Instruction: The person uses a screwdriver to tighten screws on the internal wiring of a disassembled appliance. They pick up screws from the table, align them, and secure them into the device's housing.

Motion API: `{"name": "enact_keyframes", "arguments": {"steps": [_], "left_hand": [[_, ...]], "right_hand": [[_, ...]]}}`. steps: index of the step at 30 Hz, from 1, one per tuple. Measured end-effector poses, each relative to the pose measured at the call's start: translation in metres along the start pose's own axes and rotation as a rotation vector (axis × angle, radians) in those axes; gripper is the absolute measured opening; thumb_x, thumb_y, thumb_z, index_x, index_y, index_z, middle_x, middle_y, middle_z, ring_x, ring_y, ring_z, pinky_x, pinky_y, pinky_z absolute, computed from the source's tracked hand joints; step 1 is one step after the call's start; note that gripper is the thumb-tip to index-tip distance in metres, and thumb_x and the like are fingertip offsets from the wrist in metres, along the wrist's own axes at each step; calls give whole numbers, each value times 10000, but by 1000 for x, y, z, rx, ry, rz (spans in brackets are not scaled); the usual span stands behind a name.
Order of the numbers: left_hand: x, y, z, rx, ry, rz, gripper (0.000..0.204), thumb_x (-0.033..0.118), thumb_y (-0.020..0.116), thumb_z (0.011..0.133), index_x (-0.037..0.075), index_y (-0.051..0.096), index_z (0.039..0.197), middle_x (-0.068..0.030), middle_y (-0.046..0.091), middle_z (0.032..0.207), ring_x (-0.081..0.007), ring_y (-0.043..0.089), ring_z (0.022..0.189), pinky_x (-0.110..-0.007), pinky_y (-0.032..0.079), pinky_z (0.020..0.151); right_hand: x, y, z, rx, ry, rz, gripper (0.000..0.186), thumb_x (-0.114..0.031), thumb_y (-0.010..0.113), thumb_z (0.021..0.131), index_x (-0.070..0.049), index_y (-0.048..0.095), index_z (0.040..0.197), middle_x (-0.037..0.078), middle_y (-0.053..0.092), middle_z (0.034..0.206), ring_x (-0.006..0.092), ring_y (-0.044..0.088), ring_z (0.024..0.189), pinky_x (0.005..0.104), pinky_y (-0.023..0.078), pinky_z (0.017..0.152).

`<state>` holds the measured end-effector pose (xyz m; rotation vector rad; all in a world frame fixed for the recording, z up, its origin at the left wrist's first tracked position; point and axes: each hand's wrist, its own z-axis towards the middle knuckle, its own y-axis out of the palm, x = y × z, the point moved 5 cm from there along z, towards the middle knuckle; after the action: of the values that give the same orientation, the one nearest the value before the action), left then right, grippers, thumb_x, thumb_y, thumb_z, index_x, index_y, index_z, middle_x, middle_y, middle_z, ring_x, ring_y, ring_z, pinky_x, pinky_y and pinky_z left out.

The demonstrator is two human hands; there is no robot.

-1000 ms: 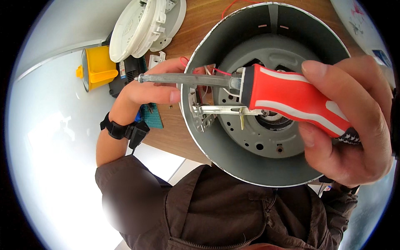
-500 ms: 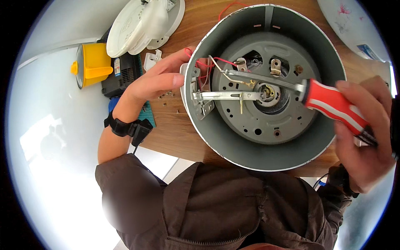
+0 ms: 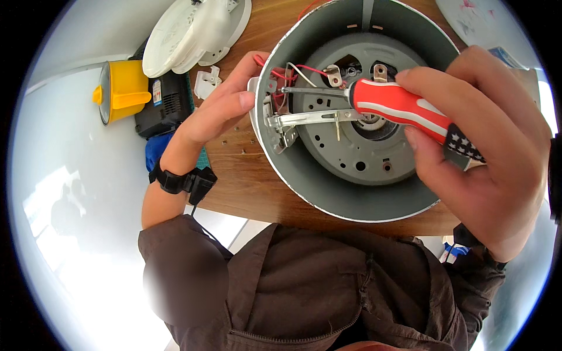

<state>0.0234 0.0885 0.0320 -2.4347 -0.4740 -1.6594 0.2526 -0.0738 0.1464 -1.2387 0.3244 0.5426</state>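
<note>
I have the right hand [image 3: 486, 137] wrapped around the red-handled screwdriver [image 3: 404, 106], which lies across the open top of a round metal pot [image 3: 345, 202]. Its shaft points left, the tip near the pot's left inner wall by a small bracket [image 3: 286, 140]; I cannot tell whether it touches anything there. The left hand [image 3: 225, 108] is at the pot's outer left side, thumb and fingers apart beside a white piece [image 3: 253, 105]; its fingertips are partly hidden, so I cannot tell whether it grips. Inside the pot I see a metal strip [image 3: 319, 118] running inward just below the shaft, and red wires [image 3: 311, 68] above it. On the wooden table [image 3: 257, 190], small screws [image 3: 243, 151] lie near the left wrist.
</note>
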Motion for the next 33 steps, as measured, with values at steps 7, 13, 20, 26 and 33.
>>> {"name": "enact_keyframes", "arguments": {"steps": [7, 13, 20, 26, 33], "left_hand": [[-6, 0, -2, 38, -5, 14, 856, 572, 584, 957, 24, 267, 1533, -117, 461, 1463, -189, 481, 1332, -367, 370, 1138], [-5, 2, -2, 56, 10, 48, 864, 562, 558, 969, 15, 231, 1553, -131, 412, 1509, -197, 452, 1368, -377, 356, 1161], [-7, 2, -3, 55, 31, -1, 844, 541, 558, 971, 27, 233, 1557, -126, 430, 1486, -197, 455, 1365, -377, 358, 1158], [-6, 4, -2, 49, 29, -21, 849, 551, 563, 963, 34, 239, 1553, -113, 449, 1462, -183, 457, 1354, -367, 363, 1146], [-8, 4, -1, 38, 32, -33, 873, 585, 571, 947, 43, 247, 1550, -105, 452, 1444, -185, 464, 1348, -368, 363, 1147]], "right_hand": [[-4, 12, 4, -4, -13, -24, 402, 34, 766, 615, -27, 748, 1012, 82, 581, 828, 225, 583, 700, 326, 446, 601], [-5, 11, 9, -11, -40, -50, 399, 24, 782, 612, -32, 748, 1006, 74, 572, 814, 223, 577, 680, 326, 438, 580], [-6, 13, 11, -15, -48, -57, 400, 24, 788, 613, -37, 749, 1007, 71, 573, 804, 220, 577, 672, 322, 437, 576], [-7, 13, 11, -23, -45, -49, 396, 30, 787, 619, -34, 749, 1008, 72, 573, 802, 222, 577, 674, 322, 438, 580], [-6, 15, 14, -29, -37, -36, 379, 35, 779, 636, -31, 744, 1008, 78, 575, 801, 230, 584, 679, 324, 448, 589]]}}
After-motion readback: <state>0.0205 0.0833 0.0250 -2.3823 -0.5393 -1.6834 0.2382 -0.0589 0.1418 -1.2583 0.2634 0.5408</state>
